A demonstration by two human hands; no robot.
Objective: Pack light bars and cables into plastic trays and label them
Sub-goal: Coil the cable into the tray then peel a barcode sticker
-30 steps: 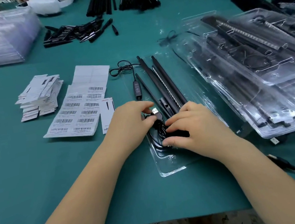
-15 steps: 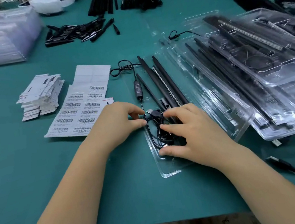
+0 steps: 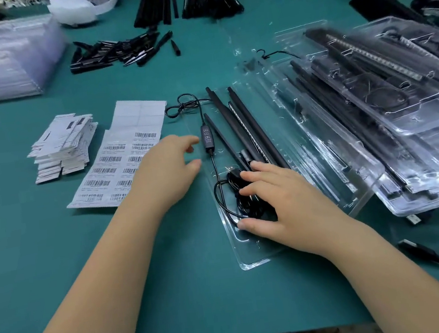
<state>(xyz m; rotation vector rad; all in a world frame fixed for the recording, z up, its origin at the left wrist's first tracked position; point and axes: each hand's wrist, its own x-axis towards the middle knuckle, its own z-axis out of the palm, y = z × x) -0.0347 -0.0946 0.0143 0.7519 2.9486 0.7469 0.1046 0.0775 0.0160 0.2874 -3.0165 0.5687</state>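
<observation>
A clear plastic tray (image 3: 254, 260) lies on the green table in front of me. Several black light bars (image 3: 238, 125) lie lengthwise in it. A black cable with an inline controller (image 3: 206, 138) runs down to a coiled bundle (image 3: 233, 200) at the tray's near end. My right hand (image 3: 281, 203) presses flat on that coil, fingers spread. My left hand (image 3: 169, 169) hovers just left of the tray, over the barcode label sheet (image 3: 118, 162), fingers relaxed and holding nothing.
Filled clear trays (image 3: 390, 123) pile up on the right. A stack of cards (image 3: 64, 146) lies left of the labels. Loose black parts (image 3: 116, 53) and bars sit at the back, empty trays (image 3: 0, 60) at far left, and loose USB cables (image 3: 428, 251) at the right edge.
My left hand has let go of the cable coil and moved left and away, off the tray. My right hand stays pressed on the coil.
</observation>
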